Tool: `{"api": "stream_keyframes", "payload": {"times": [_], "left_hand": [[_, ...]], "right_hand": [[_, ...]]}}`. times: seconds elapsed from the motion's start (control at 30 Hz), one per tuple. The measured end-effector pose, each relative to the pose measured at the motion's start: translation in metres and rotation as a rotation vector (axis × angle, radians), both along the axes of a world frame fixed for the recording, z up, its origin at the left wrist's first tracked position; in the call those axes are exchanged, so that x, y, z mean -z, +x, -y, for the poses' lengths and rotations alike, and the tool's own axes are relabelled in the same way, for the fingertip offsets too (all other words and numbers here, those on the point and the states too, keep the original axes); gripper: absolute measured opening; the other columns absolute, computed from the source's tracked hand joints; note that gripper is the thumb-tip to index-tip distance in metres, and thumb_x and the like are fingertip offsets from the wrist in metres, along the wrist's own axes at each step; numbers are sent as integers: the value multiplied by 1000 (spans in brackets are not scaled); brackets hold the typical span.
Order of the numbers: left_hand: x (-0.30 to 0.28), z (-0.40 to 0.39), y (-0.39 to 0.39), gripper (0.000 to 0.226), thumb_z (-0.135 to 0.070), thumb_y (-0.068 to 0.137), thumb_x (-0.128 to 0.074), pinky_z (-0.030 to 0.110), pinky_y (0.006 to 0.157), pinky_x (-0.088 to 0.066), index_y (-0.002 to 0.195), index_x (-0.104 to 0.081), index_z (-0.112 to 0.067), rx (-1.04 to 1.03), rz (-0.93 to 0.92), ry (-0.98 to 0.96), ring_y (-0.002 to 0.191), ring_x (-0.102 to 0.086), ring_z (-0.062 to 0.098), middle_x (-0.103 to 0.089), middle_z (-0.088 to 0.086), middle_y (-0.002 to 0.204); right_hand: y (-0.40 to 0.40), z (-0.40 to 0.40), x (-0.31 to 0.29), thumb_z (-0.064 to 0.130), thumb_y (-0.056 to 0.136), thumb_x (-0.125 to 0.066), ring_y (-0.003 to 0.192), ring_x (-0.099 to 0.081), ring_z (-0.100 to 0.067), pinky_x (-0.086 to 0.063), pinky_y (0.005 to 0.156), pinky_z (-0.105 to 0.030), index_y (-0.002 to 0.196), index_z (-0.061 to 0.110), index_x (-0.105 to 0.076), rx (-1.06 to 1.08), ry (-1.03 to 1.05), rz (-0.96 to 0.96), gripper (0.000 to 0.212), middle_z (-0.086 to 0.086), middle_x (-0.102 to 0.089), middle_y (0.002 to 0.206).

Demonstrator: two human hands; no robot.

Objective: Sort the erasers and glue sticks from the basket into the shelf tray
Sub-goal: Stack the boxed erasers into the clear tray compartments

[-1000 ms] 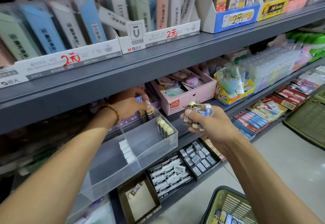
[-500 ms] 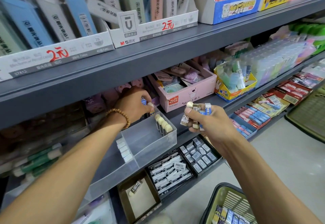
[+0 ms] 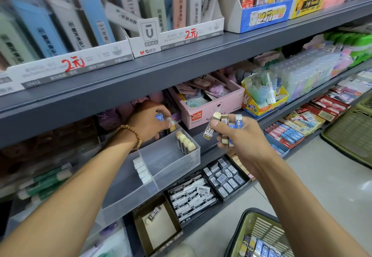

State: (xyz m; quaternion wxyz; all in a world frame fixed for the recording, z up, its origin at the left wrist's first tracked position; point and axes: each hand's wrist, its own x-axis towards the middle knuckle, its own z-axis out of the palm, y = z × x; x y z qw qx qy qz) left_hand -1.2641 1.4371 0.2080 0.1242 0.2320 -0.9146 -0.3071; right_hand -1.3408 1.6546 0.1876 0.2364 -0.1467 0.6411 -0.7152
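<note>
shelf tray (image 3: 171,166) open on top, upper shelf (image 3: 181,63) overhanging its rear

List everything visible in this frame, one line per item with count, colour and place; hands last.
Clear shelf tray: one, translucent, middle shelf, divided into compartments.
Beige-tipped erasers: about four, upright at the right compartment's back wall.
White erasers: about five, in a row against the divider.
Pink box: one, middle shelf, right of the tray.
Green basket: one, bottom of view, packets inside.
Black eraser boxes: two, lower shelf.
Refill display boxes: two, white, top shelf, marked 2.
Left hand: pinches a small eraser at the tray's back edge.
Right hand: grips a bundle of erasers, one marked 2B.
</note>
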Motion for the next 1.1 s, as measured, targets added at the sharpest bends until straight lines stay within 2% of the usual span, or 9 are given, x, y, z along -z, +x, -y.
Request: {"api": "stream_keyframes", "payload": {"times": [0.07,0.2,0.43,0.5,0.6,0.7,0.8,0.97,1.1], "left_hand": [[-8,-6,3,10,-15,79,-78,13,42,-40,86,-72,-15,-3,-115,102,37,-50,1,-68,1,73],[-24,-41,10,4,-14,82,-75,15,37,-33,83,-73,-17,131,-231,487,33,-38,5,-73,5,73],[-28,-62,20,3,-16,83,-74,13,38,-31,80,-74,-17,240,-184,475,35,-36,1,-63,-13,53],[-27,-61,22,8,-16,85,-72,12,38,-29,82,-72,-8,207,-237,550,35,-35,1,-65,-7,61],[-28,-62,25,14,-15,88,-68,12,36,-25,85,-67,0,168,-298,682,33,-31,4,-67,6,71],[-27,-60,29,14,-16,87,-70,13,36,-26,88,-67,-3,160,-265,647,32,-32,5,-67,9,69],[-30,-57,33,14,-14,83,-74,13,37,-29,91,-69,-3,180,-228,560,35,-35,5,-60,5,64],[-36,-43,37,8,-14,79,-78,12,36,-31,84,-72,-13,70,-254,514,35,-38,3,-60,-3,54],[-34,-30,41,11,-24,78,-80,12,38,-33,84,-72,-19,6,-142,357,36,-41,4,-58,-12,48]], "right_hand": [[2,1,-4,13,88,-74,57,-54,-11,-50,54,-22,92,8,-72,-43,8,-35,6,-2,-62,67],[11,6,-13,9,86,-75,57,-47,-14,-43,53,-26,90,-7,-68,-146,103,-184,18,-3,-55,64],[23,-2,-30,8,84,-78,60,-38,-24,-31,58,-38,81,-13,-63,-162,139,-301,26,-13,-52,64],[26,-3,-30,10,83,-79,59,-41,-23,-33,55,-33,83,-13,-64,-151,117,-292,28,-15,-54,65],[30,-8,-26,15,87,-75,46,-44,-9,-34,43,-16,84,-7,-65,-131,86,-225,24,-2,-55,56],[32,-12,-26,13,90,-71,43,-44,-5,-34,41,-14,81,3,-66,-171,73,-186,15,7,-57,50],[34,-9,-27,13,88,-74,46,-45,-8,-36,43,-16,82,3,-68,-209,107,-222,13,0,-58,55],[32,-9,-18,28,93,-66,59,-68,-20,-54,53,-24,95,13,-67,-103,-28,-18,16,-8,-69,75],[26,-17,-3,40,98,-56,44,-53,-16,-37,40,-22,105,10,-65,-1,42,13,32,-7,-64,65]]}}
